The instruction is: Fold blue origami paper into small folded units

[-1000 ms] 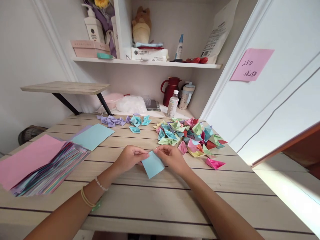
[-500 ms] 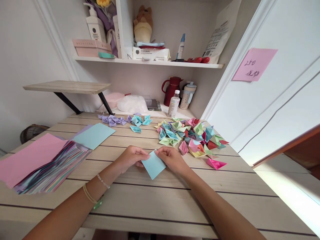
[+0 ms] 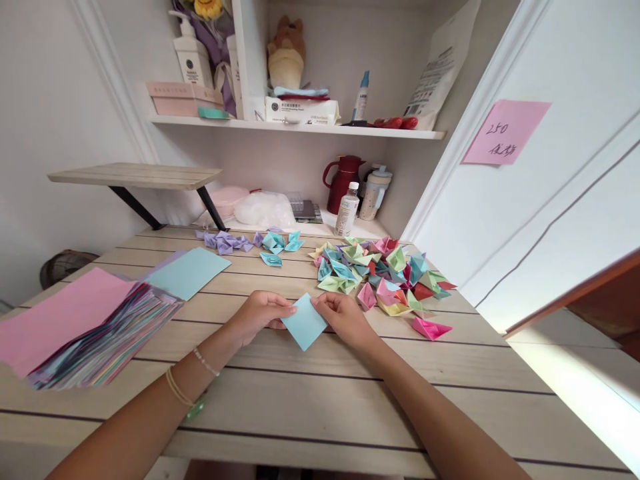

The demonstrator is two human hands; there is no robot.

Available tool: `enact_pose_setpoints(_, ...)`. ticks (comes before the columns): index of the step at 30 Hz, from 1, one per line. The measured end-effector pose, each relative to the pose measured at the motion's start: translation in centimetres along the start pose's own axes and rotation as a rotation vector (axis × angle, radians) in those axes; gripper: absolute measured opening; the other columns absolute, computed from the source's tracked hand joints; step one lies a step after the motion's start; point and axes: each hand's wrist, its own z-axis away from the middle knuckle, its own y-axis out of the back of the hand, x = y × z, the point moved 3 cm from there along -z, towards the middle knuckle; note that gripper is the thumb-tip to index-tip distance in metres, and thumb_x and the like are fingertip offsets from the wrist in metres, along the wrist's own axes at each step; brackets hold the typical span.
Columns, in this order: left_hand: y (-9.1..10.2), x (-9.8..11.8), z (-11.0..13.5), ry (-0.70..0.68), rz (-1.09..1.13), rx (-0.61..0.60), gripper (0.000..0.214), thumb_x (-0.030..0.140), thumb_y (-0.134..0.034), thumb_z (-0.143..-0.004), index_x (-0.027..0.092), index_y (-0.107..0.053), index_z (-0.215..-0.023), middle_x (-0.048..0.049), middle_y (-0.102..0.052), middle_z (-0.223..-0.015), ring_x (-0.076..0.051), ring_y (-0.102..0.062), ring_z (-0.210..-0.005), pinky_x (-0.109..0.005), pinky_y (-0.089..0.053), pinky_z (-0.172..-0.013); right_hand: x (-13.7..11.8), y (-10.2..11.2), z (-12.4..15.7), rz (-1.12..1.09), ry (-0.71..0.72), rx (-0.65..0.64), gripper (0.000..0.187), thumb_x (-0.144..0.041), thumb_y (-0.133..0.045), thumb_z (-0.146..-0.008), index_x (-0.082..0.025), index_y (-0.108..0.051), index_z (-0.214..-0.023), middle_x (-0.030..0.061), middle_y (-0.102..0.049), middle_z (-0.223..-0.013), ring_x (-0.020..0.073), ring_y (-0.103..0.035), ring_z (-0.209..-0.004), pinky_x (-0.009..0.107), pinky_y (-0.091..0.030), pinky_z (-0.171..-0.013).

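A small light-blue square of folded paper (image 3: pixel 305 324) is held just above the wooden table, turned so that one corner points toward me. My left hand (image 3: pixel 265 311) pinches its left corner between thumb and fingers. On the right edge, near the top, my right hand (image 3: pixel 343 316) grips it the same way. Behind my right hand lies a pile of folded paper boats (image 3: pixel 385 270) in many colours. Several light-blue boats (image 3: pixel 273 243) sit farther back, beside a cluster of purple folded pieces (image 3: pixel 227 241).
At the left are a thick stack of coloured paper (image 3: pixel 107 333) and light-blue sheets (image 3: pixel 193 272). A small raised shelf (image 3: pixel 135 175) stands at the back left. Behind the boats are a clear bottle (image 3: pixel 347 210) and a red jug (image 3: pixel 344 183).
The blue paper has turned slightly in my fingers, and its lower corner sits a little higher and farther left. Both hands keep their pinch and have hardly moved.
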Motion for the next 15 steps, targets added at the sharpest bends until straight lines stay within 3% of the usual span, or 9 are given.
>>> enact_pose_setpoints(4,-0.1,0.1,0.0,-0.013,0.011,0.000,0.029,0.034,-0.076,-0.057,0.011,-0.066,-0.072,-0.0089,-0.070,-0.075,-0.018,-0.066,-0.070,-0.029,-0.054,-0.065,-1.0,0.1,0.2,0.148,0.100,0.017,0.032,-0.046,-0.050,-0.080,-0.018,-0.052,-0.065,-0.0034,-0.046,-0.051,0.0101,-0.043,-0.045,0.021,-0.031,-0.044)
enact_pose_setpoints(8,0.0,0.2,0.1,-0.011,-0.004,-0.034,0.029,0.035,-0.075,-0.058,0.012,-0.065,-0.071,-0.0079,-0.069,-0.074,-0.016,-0.065,-0.068,-0.026,-0.053,-0.062,-1.5,0.2,0.4,0.093,0.090,-0.031,0.031,-0.046,-0.048,-0.081,-0.019,-0.051,-0.068,-0.0048,-0.045,-0.048,0.0093,-0.042,-0.040,0.021,-0.031,-0.041)
enact_pose_setpoints(15,-0.4,0.7,0.8,0.008,-0.057,-0.231,0.034,0.037,-0.070,-0.064,0.014,-0.064,-0.088,-0.0050,-0.068,-0.072,-0.013,-0.062,-0.059,-0.022,-0.048,-0.052,-1.0,0.3,0.4,0.000,0.033,-0.228,0.037,-0.052,-0.055,-0.074,-0.016,-0.057,-0.069,-0.0061,-0.041,-0.046,0.0060,-0.033,-0.039,0.019,-0.022,-0.038)
